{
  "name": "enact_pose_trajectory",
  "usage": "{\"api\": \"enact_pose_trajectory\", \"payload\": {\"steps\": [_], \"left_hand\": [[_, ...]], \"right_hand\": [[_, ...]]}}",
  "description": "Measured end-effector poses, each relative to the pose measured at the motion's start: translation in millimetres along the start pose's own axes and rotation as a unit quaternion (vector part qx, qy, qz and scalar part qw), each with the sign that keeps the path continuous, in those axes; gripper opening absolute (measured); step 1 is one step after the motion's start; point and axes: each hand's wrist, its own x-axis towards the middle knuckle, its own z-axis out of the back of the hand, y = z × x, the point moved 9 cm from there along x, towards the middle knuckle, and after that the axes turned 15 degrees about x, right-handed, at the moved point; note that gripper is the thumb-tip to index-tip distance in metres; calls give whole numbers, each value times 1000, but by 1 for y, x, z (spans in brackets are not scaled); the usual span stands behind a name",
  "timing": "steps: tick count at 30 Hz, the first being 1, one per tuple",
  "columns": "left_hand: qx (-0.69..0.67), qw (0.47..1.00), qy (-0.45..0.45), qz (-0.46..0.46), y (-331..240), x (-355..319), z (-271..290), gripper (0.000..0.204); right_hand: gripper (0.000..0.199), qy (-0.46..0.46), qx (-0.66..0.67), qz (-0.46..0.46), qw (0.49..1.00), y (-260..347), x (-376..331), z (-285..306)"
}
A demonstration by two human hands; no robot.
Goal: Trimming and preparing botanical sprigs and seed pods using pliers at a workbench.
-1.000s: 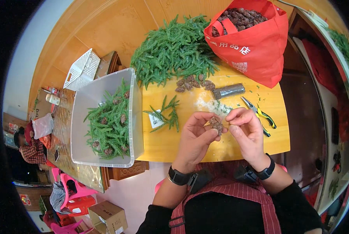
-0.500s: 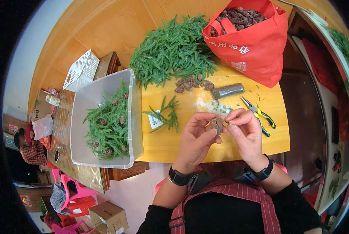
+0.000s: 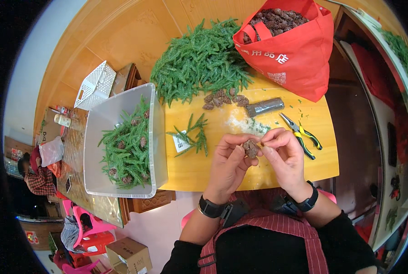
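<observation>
A brown pine cone (image 3: pixel 251 149) is pinched between the thumb and fingers of my left hand (image 3: pixel 229 160), above the near part of the yellow table. My right hand (image 3: pixel 283 155) is closed in a pinch at the cone's right side, on what looks like a thin wire. Another fine wire end sticks out left of my left fingers. Beyond my hands lies a small heap of pine cones (image 3: pixel 220 98) beside a dark wrapped bundle (image 3: pixel 265 107). To the left is a green artificial pine sprig (image 3: pixel 197 132) with a white tag (image 3: pixel 182 142).
A clear plastic bin (image 3: pixel 122 192) at left holds sprigs with cones. Green sprigs (image 3: pixel 199 59) are piled at the back, beside a red bag (image 3: pixel 295 59) full of pine cones. Yellow-black pliers (image 3: pixel 300 135) lie right of my hands. A person (image 3: pixel 39 180) is at far left.
My fingers have shifted slightly around the pine cone, which is turned a little and sits slightly further left. The things on the table have stayed put.
</observation>
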Motion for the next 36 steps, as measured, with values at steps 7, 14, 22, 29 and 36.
{"api": "enact_pose_trajectory", "payload": {"steps": [7,14,22,29,36], "left_hand": [[74,997,9,-27,-4,0,-3,14],[85,996,12,-23,-6,2,-6,16],[22,999,34,3,-3,2,-8,18],[27,998,48,1,-1,0,-8,19],[12,997,71,3,-3,-1,-10,19]], "right_hand": [[9,-30,66,-41,997,-2,4,5],[9,15,71,-43,996,-3,7,3],[9,22,32,-61,997,2,14,3],[8,35,56,-115,991,-9,10,2],[8,62,42,-109,991,-1,14,-6]]}}
